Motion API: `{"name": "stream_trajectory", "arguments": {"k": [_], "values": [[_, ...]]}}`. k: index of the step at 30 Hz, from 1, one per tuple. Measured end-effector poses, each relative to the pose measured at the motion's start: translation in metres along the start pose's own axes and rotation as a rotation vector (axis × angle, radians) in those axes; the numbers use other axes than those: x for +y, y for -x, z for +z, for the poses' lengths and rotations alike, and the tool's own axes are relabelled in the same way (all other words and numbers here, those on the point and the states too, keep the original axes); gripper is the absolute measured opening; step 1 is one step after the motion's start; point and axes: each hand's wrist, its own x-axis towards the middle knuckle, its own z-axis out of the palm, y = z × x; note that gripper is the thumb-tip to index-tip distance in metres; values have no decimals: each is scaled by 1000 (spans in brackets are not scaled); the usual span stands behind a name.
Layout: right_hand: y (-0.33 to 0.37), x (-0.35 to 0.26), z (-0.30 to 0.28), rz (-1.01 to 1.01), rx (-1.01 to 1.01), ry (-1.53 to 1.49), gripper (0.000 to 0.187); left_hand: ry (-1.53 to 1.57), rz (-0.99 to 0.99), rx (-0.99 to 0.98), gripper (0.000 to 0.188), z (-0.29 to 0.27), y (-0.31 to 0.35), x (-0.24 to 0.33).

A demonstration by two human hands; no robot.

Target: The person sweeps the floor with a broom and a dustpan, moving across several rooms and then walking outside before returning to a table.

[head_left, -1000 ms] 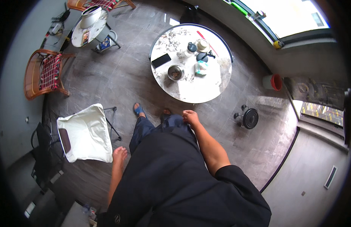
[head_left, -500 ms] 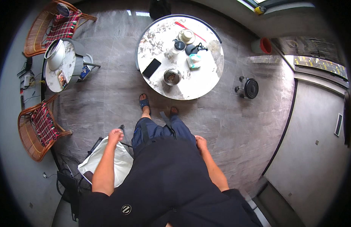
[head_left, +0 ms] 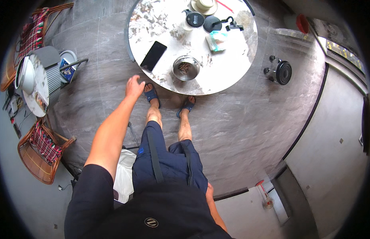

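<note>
My left hand [head_left: 135, 86] reaches forward, holding nothing, with the thumb and fingers apart, close to the near left edge of a round marble-patterned table [head_left: 229, 75]. On the tabletop, the nearest thing to it is a black smartphone [head_left: 154, 56]. Right of the phone sits a round metal bowl [head_left: 195, 74] with small brownish pieces inside. My right hand [head_left: 209, 192] hangs low beside my dark shorts [head_left: 169, 159]; its fingers are mostly hidden against the cloth. Farther back on the table are a black-lidded jar [head_left: 195, 19], a black stand [head_left: 212, 24] and a tissue pack [head_left: 217, 41].
A cup on a saucer [head_left: 203, 5] stands at the table's far side. To the right is a black-topped stool [head_left: 286, 72]; a red bucket [head_left: 301, 24] is beyond. Wicker chairs [head_left: 45, 159] and a smaller table [head_left: 41, 77] line the left. White cloth [head_left: 124, 175] lies beside my left leg.
I have stepped closer to the table, which now appears larger. My left hand has moved forward from above the white cloth toward the table edge. My right hand stays low at my side.
</note>
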Motion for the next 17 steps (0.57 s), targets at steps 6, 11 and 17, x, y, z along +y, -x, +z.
{"name": "stream_trajectory", "arguments": {"k": [6, 11, 17], "values": [[-13, 97, -21, 193, -61, -782, 32, -187, 130, 188, 81, 45, -82, 69], [-13, 94, -18, 253, 42, -676, 35, -269, -45, 79, 94, 69, -97, 87], [-14, 106, -24, 228, 47, -533, 48, -391, -76, 122, 77, 88, -101, 91]]}}
